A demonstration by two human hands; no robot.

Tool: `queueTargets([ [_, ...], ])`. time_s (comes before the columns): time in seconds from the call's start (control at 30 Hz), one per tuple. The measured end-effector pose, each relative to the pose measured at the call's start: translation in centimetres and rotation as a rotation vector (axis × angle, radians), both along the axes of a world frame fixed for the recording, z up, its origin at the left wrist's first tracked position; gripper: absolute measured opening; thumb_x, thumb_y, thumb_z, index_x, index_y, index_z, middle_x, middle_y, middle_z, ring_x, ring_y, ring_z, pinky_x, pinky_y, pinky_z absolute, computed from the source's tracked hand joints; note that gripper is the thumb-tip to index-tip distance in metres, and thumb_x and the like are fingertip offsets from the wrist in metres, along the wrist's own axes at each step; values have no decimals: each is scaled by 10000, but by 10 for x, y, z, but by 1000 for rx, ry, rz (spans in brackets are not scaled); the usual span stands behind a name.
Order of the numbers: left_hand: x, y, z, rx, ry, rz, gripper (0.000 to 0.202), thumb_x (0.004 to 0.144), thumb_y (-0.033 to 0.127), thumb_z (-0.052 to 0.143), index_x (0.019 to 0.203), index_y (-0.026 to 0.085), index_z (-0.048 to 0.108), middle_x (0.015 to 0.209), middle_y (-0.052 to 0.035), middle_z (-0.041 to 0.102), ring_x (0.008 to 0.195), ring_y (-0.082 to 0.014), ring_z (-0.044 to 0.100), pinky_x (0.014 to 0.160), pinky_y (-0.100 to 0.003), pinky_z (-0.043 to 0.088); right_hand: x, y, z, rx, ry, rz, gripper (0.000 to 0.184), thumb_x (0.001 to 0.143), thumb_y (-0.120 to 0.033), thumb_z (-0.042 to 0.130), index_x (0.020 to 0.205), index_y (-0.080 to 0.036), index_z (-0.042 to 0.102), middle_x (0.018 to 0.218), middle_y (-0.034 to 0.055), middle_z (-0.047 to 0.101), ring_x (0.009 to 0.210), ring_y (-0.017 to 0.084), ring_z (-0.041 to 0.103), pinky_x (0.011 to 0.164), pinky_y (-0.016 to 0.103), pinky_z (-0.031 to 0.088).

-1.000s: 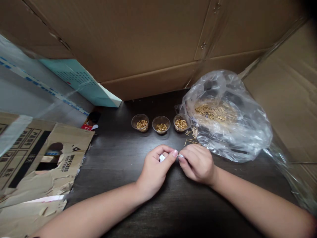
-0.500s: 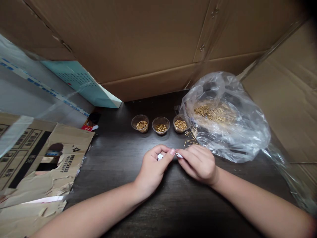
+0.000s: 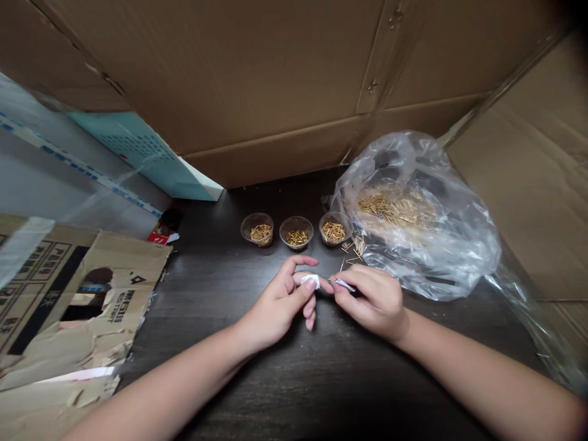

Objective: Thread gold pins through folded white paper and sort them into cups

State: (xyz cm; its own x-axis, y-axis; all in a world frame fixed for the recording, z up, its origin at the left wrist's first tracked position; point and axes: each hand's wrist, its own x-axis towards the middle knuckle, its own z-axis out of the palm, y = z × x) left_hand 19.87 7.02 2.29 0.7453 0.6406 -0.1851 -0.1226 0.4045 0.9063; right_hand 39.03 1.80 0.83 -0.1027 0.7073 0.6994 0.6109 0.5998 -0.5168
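Observation:
My left hand (image 3: pixel 280 303) is over the middle of the dark table with its fingers apart. A white wrap (image 3: pixel 310 280) circles one of its fingers, and the thumb rests against the wrap. That finger's tip reaches to my right hand (image 3: pixel 370 300), whose thumb and forefinger pinch a small thin metal pin (image 3: pixel 331 280). Something white (image 3: pixel 344 285) shows at those right fingertips; whether it is a wrap or a held scrap I cannot tell. Beyond the hands stand three clear cups of gold pins: the left cup (image 3: pixel 257 220), the middle cup (image 3: pixel 296 226) and the right cup (image 3: pixel 335 222).
A clear plastic bag (image 3: pixel 459 257) holding many gold pins lies at the right. Loose pins (image 3: pixel 354 250) are scattered beside it. Cardboard walls (image 3: pixel 275 79) enclose the back and right. Torn cardboard (image 3: pixel 114 331) and a pale blue box (image 3: pixel 151 153) border the left.
My left hand has opened from a pinch, its lower fingers now stretching out and the white wrap showing more. My right hand keeps its pinch, slightly shifted. The view has moved a little.

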Motion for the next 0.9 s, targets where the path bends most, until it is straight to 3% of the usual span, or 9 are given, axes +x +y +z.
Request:
queueTargets([
  [0.13,-6,8,3,74,132,-62,307,974,418,600,1042,158,451,610,39,566,543,-109,590,589,-227,503,0,0,-3,-19,-17,68,66,920,-113,600,922,-148,656,691,28,625,578,106,515,566,256,431],
  [0.4,-6,8,7,153,230,-30,323,940,428,635,994,138,505,664,13,604,560,-87,561,594,-207,460,3,3,-10,-63,-75,115,70,918,-105,600,945,-149,647,715,23,616,605,108,509,593,266,418],
  [0.7,-8,7,9,440,421,-5,294,953,409,605,1002,122,643,699,-16,618,599,-97,560,588,-212,438,2,1,-11,-46,-115,137,59,923,-108,589,948,-137,634,703,25,584,602,120,486,586,274,399],
  [0.9,-9,6,9,509,463,-56,268,958,389,596,963,130,668,772,-31,674,632,-93,566,624,-217,432,4,0,-14,-56,-132,148,59,916,-97,610,961,-119,642,738,35,605,637,128,502,619,285,411],
])
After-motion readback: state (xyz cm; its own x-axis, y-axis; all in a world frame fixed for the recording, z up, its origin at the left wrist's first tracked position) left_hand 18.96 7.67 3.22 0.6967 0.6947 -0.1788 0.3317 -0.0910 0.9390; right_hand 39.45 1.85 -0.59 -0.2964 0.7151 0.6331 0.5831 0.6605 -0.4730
